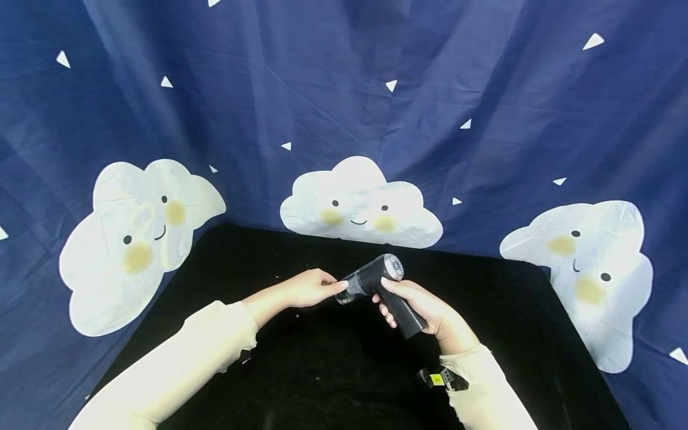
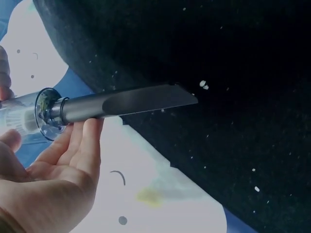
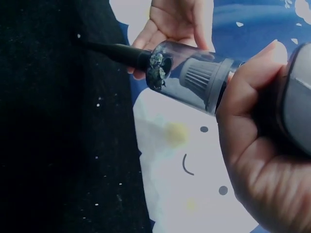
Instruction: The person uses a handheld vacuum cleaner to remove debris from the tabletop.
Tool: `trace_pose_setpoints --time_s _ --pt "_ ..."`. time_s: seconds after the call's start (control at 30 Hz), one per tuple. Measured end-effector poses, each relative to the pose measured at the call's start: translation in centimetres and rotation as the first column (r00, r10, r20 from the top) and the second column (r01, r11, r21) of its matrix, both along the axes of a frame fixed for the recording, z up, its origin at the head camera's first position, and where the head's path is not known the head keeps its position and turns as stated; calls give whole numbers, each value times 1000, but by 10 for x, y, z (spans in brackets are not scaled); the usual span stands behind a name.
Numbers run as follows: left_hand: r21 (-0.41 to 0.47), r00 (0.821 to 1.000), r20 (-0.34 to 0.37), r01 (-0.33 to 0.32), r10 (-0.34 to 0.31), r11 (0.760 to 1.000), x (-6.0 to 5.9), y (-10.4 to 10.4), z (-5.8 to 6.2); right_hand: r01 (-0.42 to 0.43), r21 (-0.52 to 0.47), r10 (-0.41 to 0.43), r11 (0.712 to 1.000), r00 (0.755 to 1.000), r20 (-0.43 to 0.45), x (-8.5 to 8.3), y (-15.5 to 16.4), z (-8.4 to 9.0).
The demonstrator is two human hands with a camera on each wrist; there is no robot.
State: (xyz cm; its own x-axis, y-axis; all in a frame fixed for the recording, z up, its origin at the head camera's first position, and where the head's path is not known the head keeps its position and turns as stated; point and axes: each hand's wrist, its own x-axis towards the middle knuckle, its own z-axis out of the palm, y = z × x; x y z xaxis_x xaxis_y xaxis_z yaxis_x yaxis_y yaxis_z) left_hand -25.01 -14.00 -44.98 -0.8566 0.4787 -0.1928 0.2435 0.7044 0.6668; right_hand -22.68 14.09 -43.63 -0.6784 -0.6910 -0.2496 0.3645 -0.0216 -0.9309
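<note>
Black vacuum [image 1: 376,280] gripped by right hand [image 1: 430,310]; left hand [image 1: 309,288], fingers straight, touches its nozzle [image 2: 131,102].

Both arms are reaching forward in cream sleeves, over the black table [image 1: 510,310]. The right hand [image 1: 424,307] is curling its fingers around the handle of the little vacuum [image 1: 381,280] and holding it up above the table. The left hand [image 1: 309,288] is coming in from the other side, palm up, its fingertips touching the vacuum's thin nozzle [image 2: 131,101].
</note>
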Motion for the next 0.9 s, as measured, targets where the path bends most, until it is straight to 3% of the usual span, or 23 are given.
trace_pose_setpoints --time_s 0.4,0.67,0.9 --pt "-24 999 22 -25 25 999 9 -6 -2 -49 -35 50 998 998 27 1 -3 -9" --pt "-11 999 -45 2 -2 1000 -3 3 14 19 -32 -20 999 1000 -20 -2 2 6" --pt "-17 1000 11 13 -13 1000 -4 4 4 11 2 -11 1000 1000 26 0 3 0"
